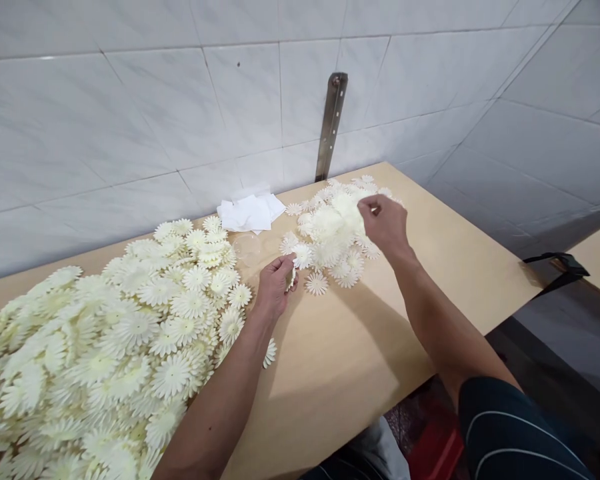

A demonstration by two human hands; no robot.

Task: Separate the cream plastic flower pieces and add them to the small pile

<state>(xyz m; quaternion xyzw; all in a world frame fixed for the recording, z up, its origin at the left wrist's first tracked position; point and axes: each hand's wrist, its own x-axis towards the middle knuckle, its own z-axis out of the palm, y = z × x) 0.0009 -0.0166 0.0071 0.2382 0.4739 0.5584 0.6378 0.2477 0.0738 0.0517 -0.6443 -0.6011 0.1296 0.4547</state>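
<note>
My left hand (276,285) is closed around a cream daisy-shaped flower piece (291,279), mostly hidden by the fingers. Another white flower piece (303,255) shows right at its fingertips. My right hand (387,225) pinches thumb and forefinger together over the right edge of a loose pile of thin, pale flower pieces (330,230); whatever is between the fingertips blends into the pile. One flat translucent flower piece (317,283) lies apart in front of that pile. A much larger heap of cream layered flowers (130,333) spreads along my left forearm.
White papers (250,212) lie at the wall side of the wooden table (350,353), near a clear round piece (247,247). A metal slotted bracket (331,127) stands against the tiled wall. A black strap (563,263) is at the table's right corner, and something red (435,447) is below.
</note>
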